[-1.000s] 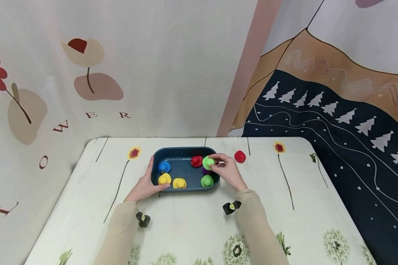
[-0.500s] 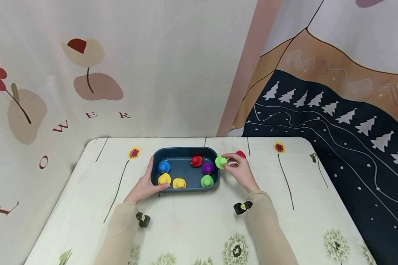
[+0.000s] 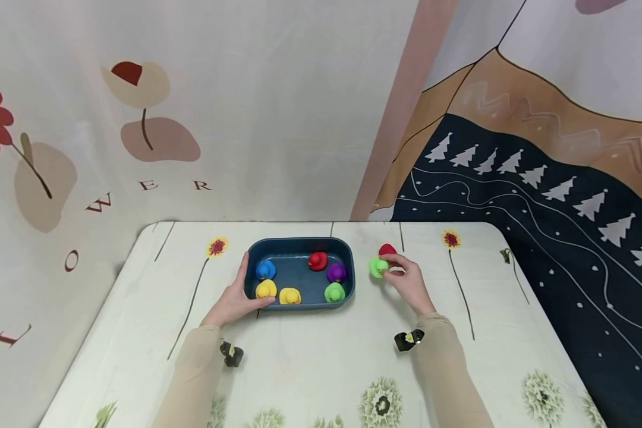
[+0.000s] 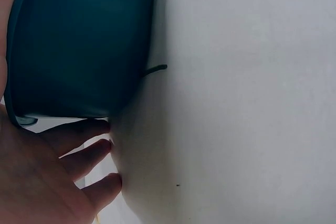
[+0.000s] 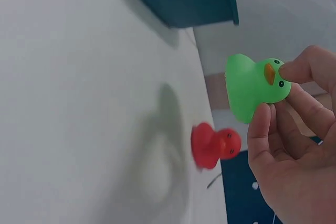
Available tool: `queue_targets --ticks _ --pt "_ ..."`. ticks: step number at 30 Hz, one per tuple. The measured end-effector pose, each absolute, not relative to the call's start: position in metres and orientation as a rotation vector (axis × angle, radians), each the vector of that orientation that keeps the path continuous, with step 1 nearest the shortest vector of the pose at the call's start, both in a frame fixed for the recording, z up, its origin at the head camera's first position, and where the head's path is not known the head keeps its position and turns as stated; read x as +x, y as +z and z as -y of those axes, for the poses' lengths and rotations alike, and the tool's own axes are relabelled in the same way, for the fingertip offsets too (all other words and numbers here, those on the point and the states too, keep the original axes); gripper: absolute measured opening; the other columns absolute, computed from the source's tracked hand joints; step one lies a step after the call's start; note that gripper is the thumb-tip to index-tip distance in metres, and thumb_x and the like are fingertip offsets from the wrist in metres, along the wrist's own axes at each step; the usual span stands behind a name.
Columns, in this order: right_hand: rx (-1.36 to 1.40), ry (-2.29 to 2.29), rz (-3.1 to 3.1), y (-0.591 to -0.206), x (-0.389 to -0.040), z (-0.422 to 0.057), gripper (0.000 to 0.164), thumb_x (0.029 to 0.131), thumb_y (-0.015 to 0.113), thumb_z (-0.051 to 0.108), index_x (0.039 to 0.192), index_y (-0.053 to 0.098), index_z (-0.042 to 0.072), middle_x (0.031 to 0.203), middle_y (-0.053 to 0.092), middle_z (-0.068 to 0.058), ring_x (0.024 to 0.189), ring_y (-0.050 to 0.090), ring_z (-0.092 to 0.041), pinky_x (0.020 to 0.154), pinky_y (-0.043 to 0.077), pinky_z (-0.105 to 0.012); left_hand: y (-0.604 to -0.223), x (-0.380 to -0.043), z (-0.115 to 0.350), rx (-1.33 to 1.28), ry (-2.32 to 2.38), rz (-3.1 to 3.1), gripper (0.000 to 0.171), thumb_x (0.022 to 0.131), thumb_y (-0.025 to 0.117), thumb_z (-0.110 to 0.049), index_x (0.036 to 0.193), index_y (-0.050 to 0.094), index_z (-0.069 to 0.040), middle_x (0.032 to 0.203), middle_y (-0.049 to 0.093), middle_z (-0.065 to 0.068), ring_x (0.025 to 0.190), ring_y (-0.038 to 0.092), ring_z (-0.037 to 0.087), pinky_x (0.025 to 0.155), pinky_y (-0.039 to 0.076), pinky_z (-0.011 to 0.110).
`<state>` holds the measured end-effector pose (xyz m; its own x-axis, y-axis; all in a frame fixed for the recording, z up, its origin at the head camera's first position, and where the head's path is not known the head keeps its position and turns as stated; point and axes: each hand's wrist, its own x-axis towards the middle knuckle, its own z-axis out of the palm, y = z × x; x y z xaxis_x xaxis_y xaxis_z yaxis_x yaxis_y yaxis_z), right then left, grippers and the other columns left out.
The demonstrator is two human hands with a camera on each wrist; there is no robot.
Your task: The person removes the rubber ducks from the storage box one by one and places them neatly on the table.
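Observation:
Between the thumb and fingers of my right hand [image 3: 409, 286], a light green rubber duck [image 5: 257, 82] is pinched above the table, just right of the dark blue tray [image 3: 299, 307]. A red rubber duck [image 5: 210, 145] sits on the table behind it, partly covered by the hand in the head view. My left hand [image 3: 236, 302] holds the tray's left end, its thumb across the front rim and its fingers along the outer side. In the tray lie a blue duck [image 3: 266, 270], two yellow ducks [image 3: 289, 296], another red duck [image 3: 317, 261], a purple duck [image 3: 336, 272] and a green duck [image 3: 334, 292].
A white flowered cloth [image 3: 310, 362] covers the table. Patterned curtains [image 3: 278, 119] hang along its back edge and the right side. A small black camera is strapped on each wrist.
My right hand has carried the light green duck rightward, from over the tray's right end to above the table, uncovering the purple duck. The left hand and tray have stayed put.

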<state>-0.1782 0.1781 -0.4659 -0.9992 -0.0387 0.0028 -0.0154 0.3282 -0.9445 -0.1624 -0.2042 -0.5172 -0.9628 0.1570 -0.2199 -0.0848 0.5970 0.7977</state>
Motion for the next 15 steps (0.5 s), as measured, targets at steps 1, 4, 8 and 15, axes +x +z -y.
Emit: queue_targets --ticks 1,4,8,15 --pt "-0.044 -1.804 -2.548 -0.466 -0.177 -0.18 0.034 0.086 0.06 -0.008 0.12 0.06 -0.012 0.119 0.057 -0.027 0.108 0.052 -0.036 0.078 0.044 -0.013 -0.517 -0.162 0.204 0.054 1.301 -2.557 0.12 0.08 0.078 -0.042 0.153 -0.016 -0.032 0.159 0.005 0.022 0.135 0.026 0.052 0.103 0.027 0.066" --pt "-0.039 -1.802 -2.549 -0.47 -0.177 -0.187 0.034 0.085 0.06 -0.009 0.119 0.06 -0.013 0.121 0.056 -0.028 0.108 0.052 -0.039 0.077 0.044 -0.012 -0.517 -0.163 0.204 0.055 1.307 -2.553 0.119 0.081 0.078 -0.04 0.153 -0.017 -0.032 0.159 0.004 0.021 0.135 0.024 0.051 0.103 0.026 0.066" --pt "-0.026 -1.785 -2.559 -0.488 -0.185 -0.205 0.034 0.085 0.063 -0.008 0.119 0.062 -0.009 0.123 0.056 -0.025 0.108 0.053 -0.037 0.077 0.045 -0.012 -0.517 -0.163 0.203 0.057 1.323 -2.547 0.119 0.081 0.078 -0.037 0.153 -0.017 -0.032 0.159 0.002 0.02 0.138 0.02 0.049 0.104 0.025 0.066" --pt "-0.037 -1.692 -2.646 -0.514 -0.197 -0.238 0.035 0.086 0.064 -0.005 0.121 0.062 -0.007 0.12 0.059 -0.023 0.108 0.054 -0.033 0.081 0.046 -0.014 -0.517 -0.163 0.204 0.059 1.317 -2.549 0.119 0.081 0.078 -0.038 0.153 -0.017 -0.032 0.159 0.003 0.02 0.138 0.021 0.049 0.104 0.025 0.066"
